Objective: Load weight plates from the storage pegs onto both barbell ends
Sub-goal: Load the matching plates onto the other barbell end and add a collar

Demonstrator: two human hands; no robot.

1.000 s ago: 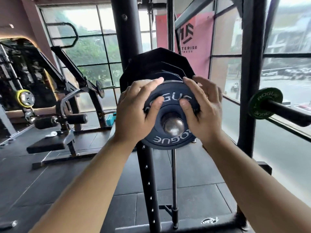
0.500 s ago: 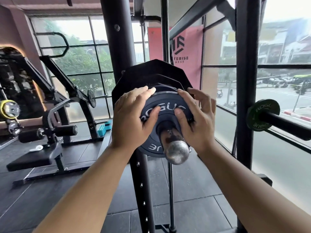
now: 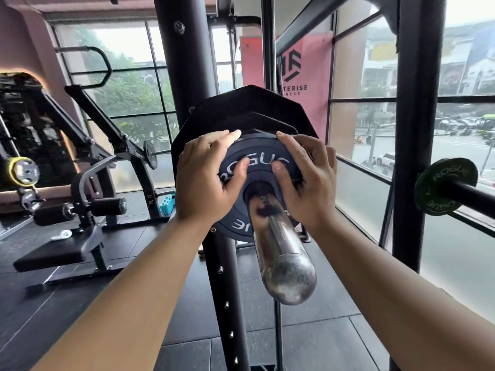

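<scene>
Dark blue round rubber weight plate (image 3: 261, 156) sits threaded on the chrome steel barbell sleeve (image 3: 281, 250), just in front of the black many-sided plates (image 3: 241, 108); contact cannot be told. Left hand (image 3: 206, 178) and right hand (image 3: 305, 180) clamp its rim, thumbs on the face, both equally near. The sleeve's axis points at the viewer, so any seating push would run away along it. Black rubber floor (image 3: 308, 344) lies below in a windowed gym
</scene>
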